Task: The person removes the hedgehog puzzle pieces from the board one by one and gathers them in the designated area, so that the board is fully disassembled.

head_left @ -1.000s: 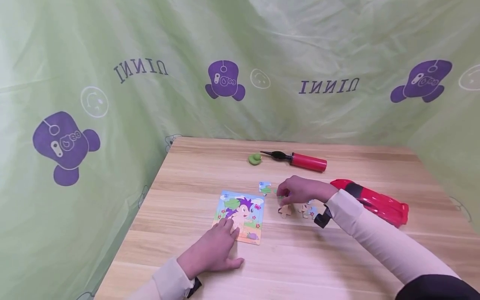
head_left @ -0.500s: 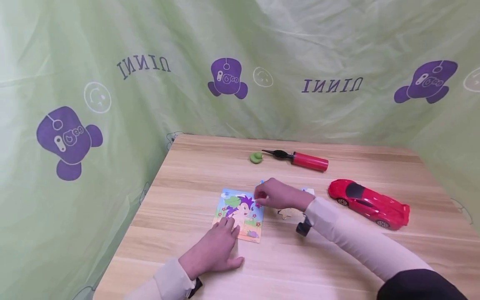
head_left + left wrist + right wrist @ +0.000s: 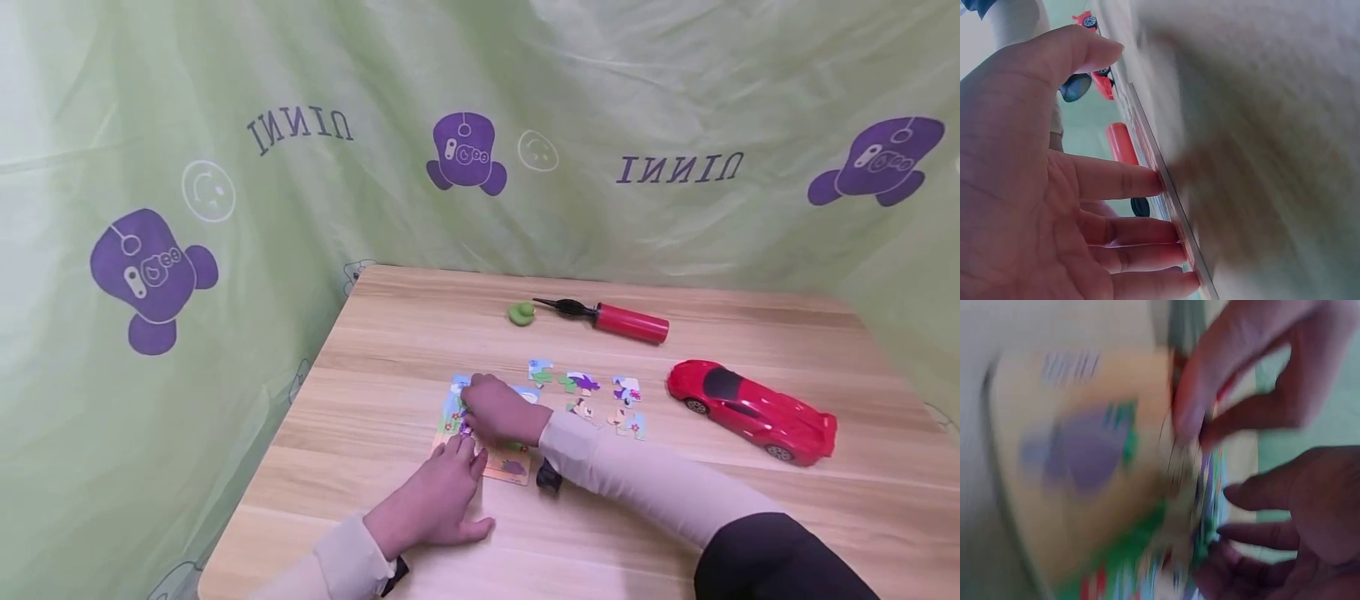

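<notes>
My left hand [image 3: 431, 496] rests its fingertips on the lower left part of a puzzle board [image 3: 513, 471], a flat square with a cartoon animal. In the left wrist view the fingers lie straight against the board's edge, thumb apart. Over the middle of the board my right hand [image 3: 498, 410] bends down, its fingertips beside the left fingers. Blur and the back of the hand hide whether it pinches a piece. Loose puzzle pieces lie to the board's right, among them a blue and green one [image 3: 539, 372], a green and purple one [image 3: 580, 382] and a flowered one [image 3: 627, 390].
A red toy car [image 3: 753, 412] stands right of the pieces. Further back lies a red hand pump [image 3: 632, 323] with a black nozzle, next to a small green curled object [image 3: 521, 313]. Green curtains [image 3: 390, 221] enclose the wooden table [image 3: 360, 375] at the back and sides.
My right hand has moved left from the loose pieces to the middle of the board, uncovering several pieces. The left hand has stayed on the board.
</notes>
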{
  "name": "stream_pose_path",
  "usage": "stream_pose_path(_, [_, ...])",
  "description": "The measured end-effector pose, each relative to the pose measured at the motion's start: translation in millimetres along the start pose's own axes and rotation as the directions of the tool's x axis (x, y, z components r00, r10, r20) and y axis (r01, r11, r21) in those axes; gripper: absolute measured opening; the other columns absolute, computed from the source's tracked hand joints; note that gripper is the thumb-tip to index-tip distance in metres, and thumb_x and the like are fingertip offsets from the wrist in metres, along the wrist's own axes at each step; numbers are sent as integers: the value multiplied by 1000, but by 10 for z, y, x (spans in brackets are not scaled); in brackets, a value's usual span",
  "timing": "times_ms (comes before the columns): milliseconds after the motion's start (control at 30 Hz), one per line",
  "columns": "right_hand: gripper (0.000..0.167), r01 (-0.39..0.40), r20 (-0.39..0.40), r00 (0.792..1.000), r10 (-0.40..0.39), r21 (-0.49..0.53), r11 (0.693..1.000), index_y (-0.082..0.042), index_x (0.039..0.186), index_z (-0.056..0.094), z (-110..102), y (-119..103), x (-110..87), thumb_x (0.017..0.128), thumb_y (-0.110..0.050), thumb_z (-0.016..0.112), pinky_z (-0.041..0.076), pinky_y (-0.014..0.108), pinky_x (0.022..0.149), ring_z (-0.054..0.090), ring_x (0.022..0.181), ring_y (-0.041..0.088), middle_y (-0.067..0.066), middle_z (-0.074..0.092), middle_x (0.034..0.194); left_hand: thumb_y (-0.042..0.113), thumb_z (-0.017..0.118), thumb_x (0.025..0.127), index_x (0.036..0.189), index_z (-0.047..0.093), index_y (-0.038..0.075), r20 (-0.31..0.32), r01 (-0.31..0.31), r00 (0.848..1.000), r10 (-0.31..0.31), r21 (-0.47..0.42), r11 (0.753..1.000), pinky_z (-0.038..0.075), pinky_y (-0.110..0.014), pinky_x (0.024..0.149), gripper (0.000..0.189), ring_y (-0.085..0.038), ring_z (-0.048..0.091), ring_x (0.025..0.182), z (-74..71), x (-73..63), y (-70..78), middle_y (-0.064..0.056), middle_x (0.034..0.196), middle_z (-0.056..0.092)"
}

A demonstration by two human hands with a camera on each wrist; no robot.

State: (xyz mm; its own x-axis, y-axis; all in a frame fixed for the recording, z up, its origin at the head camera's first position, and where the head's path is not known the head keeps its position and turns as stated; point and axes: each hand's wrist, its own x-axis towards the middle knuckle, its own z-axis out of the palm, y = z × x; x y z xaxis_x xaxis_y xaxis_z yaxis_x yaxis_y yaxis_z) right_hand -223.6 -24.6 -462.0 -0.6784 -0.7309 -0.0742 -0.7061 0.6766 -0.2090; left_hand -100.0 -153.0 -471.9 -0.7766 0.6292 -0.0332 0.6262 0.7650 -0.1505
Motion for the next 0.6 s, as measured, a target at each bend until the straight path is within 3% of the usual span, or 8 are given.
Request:
stream_pose_path(233, [25,-68,28,997,66,100,993,-11,68,57,-27,-129,26,90,-18,68,37,26,59,45,67,15,-2,47,65,73,56,81,137,57,0,-34,27,999,-29,-62,998,50,-45,98,92,-31,49,116,23,-16,14,-19,129,54])
stream_pose_path(467, [18,-163,126,984,124,369,915,-13,72,65,-64,-61,118,87,-16,74,41,21,61,50,67,11,-4,58,70,75,56,80,134,59,0,-26,32,999,-34,-69,997,50,-45,98,93,-32,50,119,16,-31,14,-18,130,56])
stream_pose_path(600, [12,-151,75,988,131,419,895,-15,77,71,-189,6,125,87,-19,75,44,23,58,54,64,11,-3,66,74,75,55,81,135,58,0,-11,32,999,-33,-53,998,52,-46,99,93,-31,51,115,11,-29,6,-17,124,56])
